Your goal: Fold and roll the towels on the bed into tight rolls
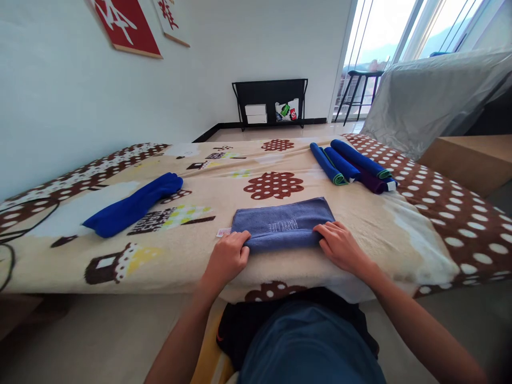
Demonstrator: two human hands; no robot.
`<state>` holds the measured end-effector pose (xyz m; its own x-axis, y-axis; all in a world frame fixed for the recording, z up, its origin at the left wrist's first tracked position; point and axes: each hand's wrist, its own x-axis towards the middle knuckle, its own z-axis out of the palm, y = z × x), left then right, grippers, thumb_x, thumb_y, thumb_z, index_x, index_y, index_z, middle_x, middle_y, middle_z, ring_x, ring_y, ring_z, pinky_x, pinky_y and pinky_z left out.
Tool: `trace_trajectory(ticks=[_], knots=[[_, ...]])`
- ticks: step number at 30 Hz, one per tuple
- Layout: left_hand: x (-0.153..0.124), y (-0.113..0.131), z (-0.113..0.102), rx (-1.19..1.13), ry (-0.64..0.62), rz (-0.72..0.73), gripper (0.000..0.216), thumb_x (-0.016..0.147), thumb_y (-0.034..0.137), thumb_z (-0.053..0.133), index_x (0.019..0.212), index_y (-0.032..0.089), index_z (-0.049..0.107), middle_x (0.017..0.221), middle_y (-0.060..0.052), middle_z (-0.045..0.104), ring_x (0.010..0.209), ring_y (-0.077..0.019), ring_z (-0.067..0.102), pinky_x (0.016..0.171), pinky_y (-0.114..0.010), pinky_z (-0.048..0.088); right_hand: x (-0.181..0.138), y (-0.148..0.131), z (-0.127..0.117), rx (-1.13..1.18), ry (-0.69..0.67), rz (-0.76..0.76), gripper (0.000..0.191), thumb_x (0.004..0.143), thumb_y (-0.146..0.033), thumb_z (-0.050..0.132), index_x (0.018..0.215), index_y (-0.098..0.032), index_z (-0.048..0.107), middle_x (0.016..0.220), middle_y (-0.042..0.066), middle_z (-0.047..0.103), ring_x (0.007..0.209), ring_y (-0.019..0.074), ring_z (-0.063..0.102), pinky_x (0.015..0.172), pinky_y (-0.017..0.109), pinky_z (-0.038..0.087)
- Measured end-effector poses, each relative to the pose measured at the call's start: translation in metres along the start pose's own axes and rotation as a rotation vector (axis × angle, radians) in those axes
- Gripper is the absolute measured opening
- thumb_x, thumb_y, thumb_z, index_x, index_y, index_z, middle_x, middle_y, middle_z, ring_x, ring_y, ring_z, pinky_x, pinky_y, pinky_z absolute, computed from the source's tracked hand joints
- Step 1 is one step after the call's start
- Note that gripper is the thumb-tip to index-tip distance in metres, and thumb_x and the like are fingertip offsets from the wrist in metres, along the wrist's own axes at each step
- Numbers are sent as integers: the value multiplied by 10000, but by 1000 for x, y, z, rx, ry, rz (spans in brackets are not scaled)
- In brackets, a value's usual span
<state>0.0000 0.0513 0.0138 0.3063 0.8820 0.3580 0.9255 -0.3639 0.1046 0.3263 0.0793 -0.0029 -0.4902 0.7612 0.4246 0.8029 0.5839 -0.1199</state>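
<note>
A blue-grey towel (282,218) with the words HAPPY LIFE lies flat near the front edge of the patterned blanket (208,197). Its near edge looks folded or rolled over. My left hand (230,253) is closed on the near left corner, close to a small white tag (223,232). On the near right corner, my right hand (340,245) grips the towel with fingers curled. Part of the towel under both hands is hidden.
Several rolled towels (344,162), blue and purple, lie together at the back right. A loose bright blue cloth (136,205) rests on the left. A dark cable (30,229) runs over the left edge. Beyond stand a black rack (270,93) and a plastic-covered piece (436,96).
</note>
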Motion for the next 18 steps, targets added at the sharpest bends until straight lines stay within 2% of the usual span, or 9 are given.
trace_trajectory(ticks=[3, 6, 9, 11, 14, 18], knots=[[12, 17, 1, 115, 44, -53, 283, 826, 90, 443, 927, 214, 676, 970, -114, 705, 989, -312, 631, 903, -491, 464, 13, -15, 3, -136, 25, 40, 229, 894, -117, 451, 936, -185, 665, 989, 124, 702, 944, 287, 616, 906, 454, 423], [28, 42, 13, 68, 105, 52, 406, 845, 64, 431, 1150, 190, 666, 1265, -138, 656, 1205, -304, 579, 1049, -491, 414, 29, -35, 13, -61, 77, -58, 366, 904, -102, 448, 1203, -187, 641, 1304, 126, 641, 1161, 290, 583, 1025, 467, 398], [35, 55, 27, -56, 24, 213, 484, 912, 117, 418, 1371, 189, 554, 1415, -112, 592, 1317, -253, 535, 1115, -437, 391, 33, -41, 25, 87, 29, -200, 468, 960, -175, 437, 1423, -184, 504, 1437, 100, 565, 1314, 249, 520, 1102, 450, 383], [30, 49, 31, -76, -11, 209, 455, 982, 229, 406, 1423, 190, 512, 1436, -110, 582, 1335, -254, 529, 1119, -446, 389, 27, -32, 28, 106, 11, -190, 483, 1004, -265, 430, 1479, -179, 446, 1462, 107, 544, 1355, 244, 496, 1125, 463, 374], [11, 20, 29, -54, 0, 142, 501, 1014, 399, 421, 1475, 204, 457, 1476, -111, 546, 1367, -265, 500, 1140, -466, 358, 10, -5, 25, 85, -6, -143, 569, 1016, -410, 456, 1534, -191, 370, 1509, 107, 493, 1403, 254, 452, 1160, 485, 348], [-16, -20, 24, -7, 35, 77, 553, 999, 453, 467, 1507, 243, 407, 1494, -96, 528, 1378, -273, 486, 1158, -486, 325, -10, 30, 19, 83, -17, -99, 615, 1008, -432, 474, 1565, -228, 314, 1546, 73, 450, 1431, 242, 421, 1188, 489, 333]])
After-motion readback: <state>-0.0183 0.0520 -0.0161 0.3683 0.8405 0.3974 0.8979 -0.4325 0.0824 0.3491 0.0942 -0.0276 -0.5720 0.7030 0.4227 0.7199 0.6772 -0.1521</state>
